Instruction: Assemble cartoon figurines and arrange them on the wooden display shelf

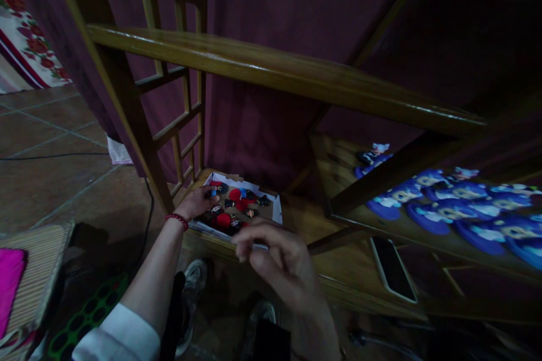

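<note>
Right hand nearest the camera, its fingers loosely curled and the thumb standing a little off from them, hangs in front of the shallow white box; nothing shows in its grasp. Left hand, with a red beaded bracelet at the wrist, reaches over the box's left end, fingertips at a small figurine with a blue part; whether they pinch it or merely touch it, I cannot tell. Red-and-black figurines lie loosely about inside the box, which rests on a low wooden shelf before a dark red curtain. Off to the right, a phone lies on the same wood, and blue-based figurines crowd a higher ledge. The step in hand appears to be handling the figurines within the box; the next move seems to call for a light fingertip grip that leaves neighbouring pieces undisturbed.
</note>
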Action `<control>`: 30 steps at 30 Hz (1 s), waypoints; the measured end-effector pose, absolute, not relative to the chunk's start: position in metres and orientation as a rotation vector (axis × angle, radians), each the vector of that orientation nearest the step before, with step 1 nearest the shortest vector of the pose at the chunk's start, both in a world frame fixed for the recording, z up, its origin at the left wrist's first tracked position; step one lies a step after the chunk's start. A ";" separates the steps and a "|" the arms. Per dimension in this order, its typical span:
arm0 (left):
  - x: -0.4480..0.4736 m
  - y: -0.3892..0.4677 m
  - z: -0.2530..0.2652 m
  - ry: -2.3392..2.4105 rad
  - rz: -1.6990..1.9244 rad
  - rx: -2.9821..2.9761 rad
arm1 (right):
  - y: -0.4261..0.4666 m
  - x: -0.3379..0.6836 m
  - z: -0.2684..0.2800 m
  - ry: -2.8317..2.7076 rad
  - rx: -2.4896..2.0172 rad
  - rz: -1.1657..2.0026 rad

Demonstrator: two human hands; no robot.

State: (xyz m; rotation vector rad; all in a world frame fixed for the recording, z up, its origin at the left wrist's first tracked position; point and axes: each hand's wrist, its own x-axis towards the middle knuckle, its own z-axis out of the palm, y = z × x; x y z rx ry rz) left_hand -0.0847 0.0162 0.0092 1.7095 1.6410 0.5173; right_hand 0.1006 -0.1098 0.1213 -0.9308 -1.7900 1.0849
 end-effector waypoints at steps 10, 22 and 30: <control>-0.079 0.016 0.007 1.582 0.203 1.995 | -0.049 0.110 0.018 -2.070 -1.725 0.834; -0.064 0.007 0.016 1.484 -0.101 2.082 | -0.035 0.107 0.005 -2.273 -1.850 0.923; -0.061 0.010 0.012 1.463 -0.106 2.111 | -0.022 0.110 -0.009 -2.175 -1.821 0.822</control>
